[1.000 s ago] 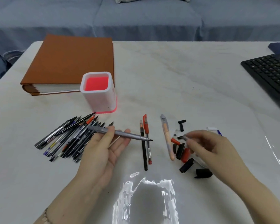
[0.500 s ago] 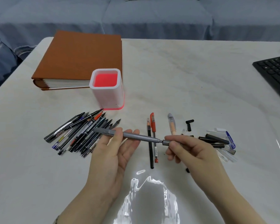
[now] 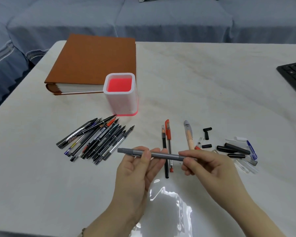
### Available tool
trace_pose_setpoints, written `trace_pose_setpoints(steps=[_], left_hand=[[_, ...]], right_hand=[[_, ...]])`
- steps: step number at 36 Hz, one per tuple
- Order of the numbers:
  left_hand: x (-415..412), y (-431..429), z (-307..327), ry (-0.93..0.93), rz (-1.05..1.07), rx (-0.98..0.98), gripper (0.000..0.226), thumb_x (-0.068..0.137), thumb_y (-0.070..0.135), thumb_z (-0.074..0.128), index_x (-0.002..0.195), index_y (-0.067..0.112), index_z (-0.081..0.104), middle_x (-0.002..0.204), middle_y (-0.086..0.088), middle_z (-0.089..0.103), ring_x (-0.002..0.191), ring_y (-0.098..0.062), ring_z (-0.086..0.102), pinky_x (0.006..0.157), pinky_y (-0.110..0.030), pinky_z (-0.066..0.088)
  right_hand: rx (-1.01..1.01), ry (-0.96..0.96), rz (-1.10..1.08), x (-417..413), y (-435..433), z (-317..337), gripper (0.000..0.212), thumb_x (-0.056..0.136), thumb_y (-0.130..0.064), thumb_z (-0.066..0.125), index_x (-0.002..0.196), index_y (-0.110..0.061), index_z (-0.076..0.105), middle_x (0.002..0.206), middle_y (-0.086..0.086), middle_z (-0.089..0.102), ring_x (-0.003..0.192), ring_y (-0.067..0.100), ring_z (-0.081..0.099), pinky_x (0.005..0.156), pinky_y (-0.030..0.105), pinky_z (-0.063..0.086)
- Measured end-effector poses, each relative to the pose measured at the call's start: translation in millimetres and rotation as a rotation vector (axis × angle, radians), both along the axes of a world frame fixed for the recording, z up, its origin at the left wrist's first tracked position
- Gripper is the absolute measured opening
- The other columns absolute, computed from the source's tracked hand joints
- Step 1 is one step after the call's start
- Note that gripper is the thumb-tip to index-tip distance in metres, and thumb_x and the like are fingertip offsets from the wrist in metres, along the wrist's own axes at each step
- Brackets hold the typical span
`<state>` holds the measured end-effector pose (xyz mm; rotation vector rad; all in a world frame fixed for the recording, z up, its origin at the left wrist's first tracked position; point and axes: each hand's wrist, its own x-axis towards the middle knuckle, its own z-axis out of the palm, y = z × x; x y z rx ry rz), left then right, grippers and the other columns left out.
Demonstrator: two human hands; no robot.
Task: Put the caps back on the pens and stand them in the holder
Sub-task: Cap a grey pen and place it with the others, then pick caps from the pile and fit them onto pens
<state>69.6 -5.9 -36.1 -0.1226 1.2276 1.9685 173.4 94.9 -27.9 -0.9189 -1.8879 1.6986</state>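
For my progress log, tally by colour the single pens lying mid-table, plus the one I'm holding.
Grey pen, held by left hand and right hand: 1
Black pen: 1
Red pen: 1
Peach pen: 1
Total: 4

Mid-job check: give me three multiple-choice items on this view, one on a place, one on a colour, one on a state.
1. The holder stands: A) on the keyboard B) in front of the brown binder C) among the loose caps.
2. The pen gripped by the left hand and right hand is: A) red B) blue C) grey.
3. The holder is: A) empty B) full of pens C) tipped over.
Key: 1 B, it sits at the binder's near right corner; 2 C, its barrel is grey end to end; 3 A, only its red inside shows.
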Motion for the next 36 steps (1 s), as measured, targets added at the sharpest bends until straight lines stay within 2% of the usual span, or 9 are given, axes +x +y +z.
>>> trace_pose_setpoints(steps=[4, 8, 12, 15, 17, 22, 26, 31, 36], left_hand=[[-5.7, 2.5, -0.4, 0.081, -0.051, -0.002, 0.006, 0.086, 0.005, 0.049, 0.082, 0.005, 0.054, 0.074, -0.008, 0.073, 0.079, -0.022, 0.072, 0.064, -0.020, 0.057], [-13.8, 13.0, 0.1, 0.378, -0.204, -0.161, 0.013, 0.086, 0.001, 0.054, 0.077, 0.009, 0.058, 0.067, -0.003, 0.071, 0.072, -0.015, 0.071, 0.063, -0.019, 0.056], [-31.6, 17.6, -11.5, 0.889, -0.360, -0.461, 0.010, 0.091, 0.021, 0.050, 0.096, 0.020, 0.059, 0.088, 0.002, 0.064, 0.079, -0.008, 0.064, 0.077, -0.028, 0.054], [-63.0, 9.4, -28.6, 1.447, -0.361, -0.753, 0.027, 0.092, 0.024, 0.046, 0.110, 0.007, 0.058, 0.102, -0.009, 0.061, 0.093, -0.027, 0.058, 0.085, -0.030, 0.039], [-81.2, 1.2, -40.3, 1.627, -0.352, -0.899, 0.025, 0.087, 0.017, 0.046, 0.102, 0.003, 0.060, 0.095, -0.017, 0.062, 0.084, -0.036, 0.057, 0.077, -0.033, 0.036], [-92.0, -14.6, -50.0, 1.569, -0.443, -1.077, 0.018, 0.078, -0.001, 0.061, 0.096, 0.000, 0.063, 0.087, -0.019, 0.062, 0.083, -0.039, 0.056, 0.070, -0.043, 0.047], [-89.7, -17.8, -56.4, 1.624, -0.511, -1.127, 0.015, 0.068, -0.006, 0.069, 0.080, 0.000, 0.064, 0.073, -0.017, 0.061, 0.068, -0.037, 0.056, 0.058, -0.042, 0.050], [-88.0, -13.3, -54.6, 1.694, -0.603, -1.217, 0.026, 0.052, -0.011, 0.077, 0.064, 0.005, 0.060, 0.057, -0.012, 0.058, 0.053, -0.032, 0.055, 0.051, -0.032, 0.045], [-79.2, -3.3, -50.3, 1.447, -0.520, -1.101, 0.011, 0.083, 0.005, 0.054, 0.092, 0.002, 0.061, 0.090, -0.015, 0.056, 0.079, -0.034, 0.053, 0.067, -0.038, 0.044]], right_hand=[[0.071, -0.071, 0.042, -0.8, 4.4, -5.5, 0.034, 0.080, 0.002, 0.061, 0.071, -0.030, 0.067, 0.057, -0.008, 0.068, 0.054, 0.005, 0.062, 0.059, 0.010, 0.049], [0.300, -0.330, 0.285, -9.2, 5.1, -12.8, 0.015, 0.084, -0.022, 0.058, 0.079, -0.035, 0.064, 0.071, -0.003, 0.067, 0.070, 0.011, 0.059, 0.068, 0.023, 0.046], [0.350, -0.350, 0.207, -15.7, 5.4, -18.1, 0.014, 0.086, -0.021, 0.056, 0.081, -0.016, 0.068, 0.069, 0.006, 0.065, 0.067, 0.002, 0.047, 0.062, 0.009, 0.037], [0.268, -0.436, 0.058, -9.0, 12.5, -25.6, 0.018, 0.088, -0.022, 0.054, 0.073, -0.016, 0.063, 0.065, 0.001, 0.062, 0.054, 0.004, 0.047, 0.056, 0.007, 0.037], [0.298, -0.503, 0.004, -3.4, 16.0, -33.2, 0.021, 0.088, -0.023, 0.053, 0.075, -0.010, 0.062, 0.063, 0.001, 0.055, 0.051, 0.008, 0.043, 0.054, 0.009, 0.036], [0.458, -0.583, -0.058, -10.4, 16.7, -45.9, 0.021, 0.087, -0.021, 0.049, 0.078, -0.005, 0.057, 0.062, 0.001, 0.046, 0.056, 0.015, 0.042, 0.047, 0.017, 0.030], [0.536, -0.621, -0.046, -28.7, 13.8, -48.4, 0.020, 0.091, -0.023, 0.046, 0.104, -0.011, 0.054, 0.087, 0.004, 0.051, 0.077, 0.019, 0.047, 0.063, 0.026, 0.034], [0.568, -0.617, 0.024, -27.7, 8.1, -45.5, 0.028, 0.092, -0.031, 0.044, 0.111, -0.013, 0.054, 0.101, 0.004, 0.056, 0.090, 0.020, 0.054, 0.078, 0.031, 0.045], [0.586, -0.593, 0.031, 11.9, 13.7, -43.5, 0.024, 0.090, -0.030, 0.047, 0.110, -0.024, 0.060, 0.102, -0.007, 0.057, 0.100, 0.011, 0.053, 0.080, 0.023, 0.040]])
